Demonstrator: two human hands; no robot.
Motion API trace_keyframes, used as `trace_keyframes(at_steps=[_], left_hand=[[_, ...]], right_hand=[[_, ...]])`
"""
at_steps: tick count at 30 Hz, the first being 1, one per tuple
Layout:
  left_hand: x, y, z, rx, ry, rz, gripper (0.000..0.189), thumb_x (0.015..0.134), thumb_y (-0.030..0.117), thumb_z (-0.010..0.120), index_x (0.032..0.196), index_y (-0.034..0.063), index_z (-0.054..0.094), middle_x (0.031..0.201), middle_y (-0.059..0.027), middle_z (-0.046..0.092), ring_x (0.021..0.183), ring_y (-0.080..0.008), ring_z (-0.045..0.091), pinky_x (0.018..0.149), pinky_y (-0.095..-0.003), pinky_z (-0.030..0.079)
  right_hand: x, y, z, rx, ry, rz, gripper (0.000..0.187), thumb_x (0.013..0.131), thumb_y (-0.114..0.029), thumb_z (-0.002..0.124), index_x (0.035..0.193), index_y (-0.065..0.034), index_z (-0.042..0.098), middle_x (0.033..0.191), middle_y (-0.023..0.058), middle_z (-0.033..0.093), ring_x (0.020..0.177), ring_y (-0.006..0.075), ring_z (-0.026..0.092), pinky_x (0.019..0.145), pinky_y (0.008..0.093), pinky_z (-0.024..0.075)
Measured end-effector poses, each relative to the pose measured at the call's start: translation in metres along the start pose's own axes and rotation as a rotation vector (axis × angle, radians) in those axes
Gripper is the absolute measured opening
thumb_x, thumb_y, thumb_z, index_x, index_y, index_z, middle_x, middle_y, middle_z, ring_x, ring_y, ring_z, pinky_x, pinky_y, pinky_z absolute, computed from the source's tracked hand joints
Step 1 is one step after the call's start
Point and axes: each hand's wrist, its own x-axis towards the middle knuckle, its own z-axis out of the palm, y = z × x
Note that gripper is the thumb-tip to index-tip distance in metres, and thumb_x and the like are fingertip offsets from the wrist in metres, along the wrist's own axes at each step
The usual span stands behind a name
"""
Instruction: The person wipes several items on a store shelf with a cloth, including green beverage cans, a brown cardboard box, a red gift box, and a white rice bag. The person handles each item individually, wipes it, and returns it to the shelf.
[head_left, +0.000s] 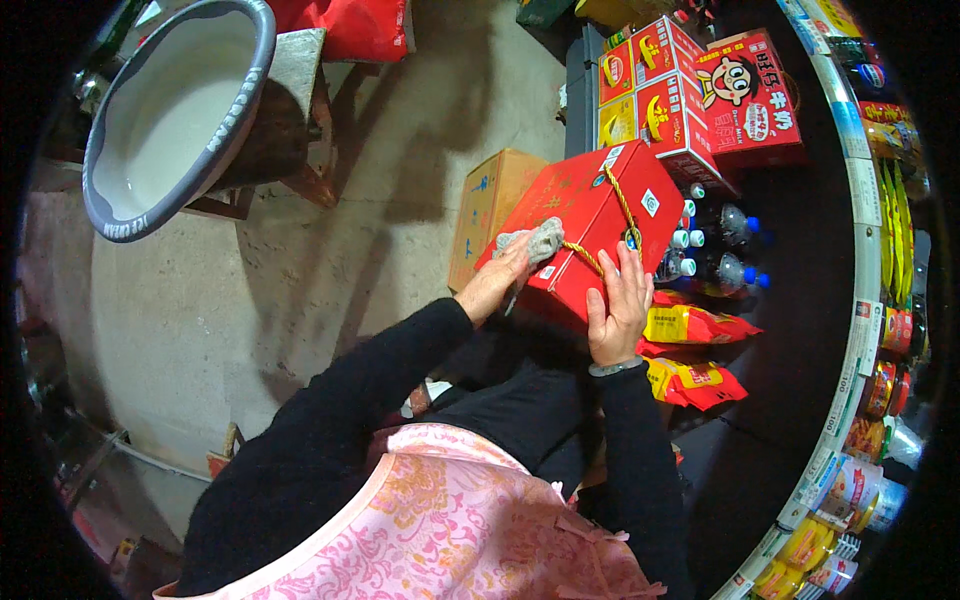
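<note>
A red carton with a twisted gold cord handle sits tilted in front of me. My left hand holds a crumpled grey cloth against the carton's near left side. On the right part of the same carton rests my right hand, its fingers apart and pressed flat near the cord's lower end. A bracelet circles the right wrist. Beneath and behind the red carton stands a tan cardboard box, partly covered by it.
A large basin with a grey rim rests on a wooden stool at upper left. Bottles, red-and-yellow bags and printed cartons stand right of the red carton. A stocked shelf's edge curves along the right.
</note>
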Motion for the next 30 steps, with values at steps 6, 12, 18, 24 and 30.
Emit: trace_keyframes(at_steps=[6,12,18,24,30], left_hand=[[-0.032,0.025,0.024,0.09,0.081,0.141,0.042,0.093,0.026,0.046,0.129,0.0035,0.046,0.138,-0.0126,0.038,0.132,-0.0243,0.028,0.108,-0.0347,0.018],[-0.046,0.046,0.033,-0.222,0.119,0.138,0.046,0.094,0.025,0.043,0.13,-0.0043,0.041,0.136,-0.0146,0.04,0.128,-0.023,0.035,0.106,-0.0339,0.025],[0.023,0.048,0.011,-0.41,0.188,0.191,0.042,0.096,0.022,0.04,0.13,-0.003,0.04,0.128,-0.0081,0.048,0.118,-0.0156,0.043,0.102,-0.0271,0.029],[0.1,0.006,0.014,0.343,-0.086,0.388,0.05,0.096,0.031,0.03,0.138,0.0036,0.03,0.145,-0.015,0.023,0.136,-0.0261,0.016,0.111,-0.0354,0.01],[0.146,-0.047,-0.014,0.211,-0.049,0.297,0.051,0.097,0.035,0.026,0.138,0.0061,0.029,0.145,-0.0137,0.022,0.136,-0.026,0.015,0.11,-0.0347,0.011]], right_hand=[[-0.002,0.001,0.001,0.007,0.002,0.001,0.044,0.084,-0.033,0.05,0.124,-0.0133,0.052,0.138,0.0107,0.039,0.13,0.0305,0.031,0.104,0.0503,0.0192],[-0.001,-0.001,0.0,0.015,-0.012,0.001,0.045,0.085,-0.035,0.049,0.124,-0.0134,0.052,0.138,0.011,0.038,0.13,0.0312,0.031,0.104,0.0508,0.0179],[0.0,-0.004,-0.002,0.019,-0.045,0.036,0.046,0.086,-0.037,0.047,0.124,-0.0128,0.052,0.138,0.012,0.038,0.13,0.032,0.03,0.104,0.051,0.0163],[0.002,-0.002,-0.004,0.052,-0.032,0.038,0.046,0.087,-0.038,0.045,0.123,-0.0111,0.053,0.138,0.0129,0.038,0.131,0.0319,0.029,0.105,0.05,0.0157],[0.004,-0.007,-0.004,0.043,-0.057,0.038,0.047,0.087,-0.039,0.045,0.122,-0.0101,0.054,0.137,0.0137,0.04,0.13,0.0323,0.03,0.105,0.0492,0.0155]])
